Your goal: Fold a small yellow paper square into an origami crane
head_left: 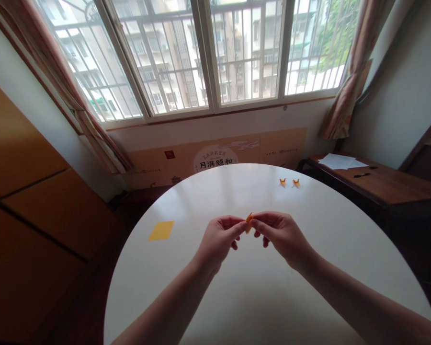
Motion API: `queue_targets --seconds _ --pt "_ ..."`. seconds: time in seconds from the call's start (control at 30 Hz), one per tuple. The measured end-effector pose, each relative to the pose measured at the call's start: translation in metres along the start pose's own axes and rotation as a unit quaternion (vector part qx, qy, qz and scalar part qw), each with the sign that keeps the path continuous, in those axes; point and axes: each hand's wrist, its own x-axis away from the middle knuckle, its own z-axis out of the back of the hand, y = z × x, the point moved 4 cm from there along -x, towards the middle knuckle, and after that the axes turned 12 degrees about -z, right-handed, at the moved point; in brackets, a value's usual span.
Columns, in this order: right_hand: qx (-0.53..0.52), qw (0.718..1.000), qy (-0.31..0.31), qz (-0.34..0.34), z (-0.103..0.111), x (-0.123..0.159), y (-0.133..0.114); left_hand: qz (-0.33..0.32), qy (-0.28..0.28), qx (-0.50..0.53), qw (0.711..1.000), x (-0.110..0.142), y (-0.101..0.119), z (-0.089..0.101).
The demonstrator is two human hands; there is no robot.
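A small folded piece of orange paper (249, 224) is pinched between both hands above the middle of the round white table (273, 287). My left hand (222, 235) grips its left side between thumb and forefinger, the other fingers curled. From the right, my right hand (278, 232) pinches it the same way. The fingertips cover part of the folds. A flat yellow paper square (161, 230) lies to the left of my left hand. Two small orange folded paper birds, a left one (282, 182) and a right one (296, 183), stand near the table's far edge.
Behind the table, a printed panel (283, 148) leans below the barred window (247, 52). A wooden bench (398, 179) at right bears white sheets (341, 161) and dark small items. Wooden cabinets (28, 230) stand at left. Curtains (346, 100) hang beside the window.
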Motion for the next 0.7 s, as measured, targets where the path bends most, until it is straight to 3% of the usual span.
queue_targets --seconds 0.3,0.7 --pt "-0.002 0.999 -0.022 -0.029 -0.0029 -0.0017 0.0016 -0.022 0.051 0.001 0.998 0.0006 -0.0015 0.0021" --pt "0.079 0.997 0.002 0.007 -0.0007 0.0013 -0.0016 -0.061 0.049 -0.035 0.996 0.0006 -0.0031 0.0002"
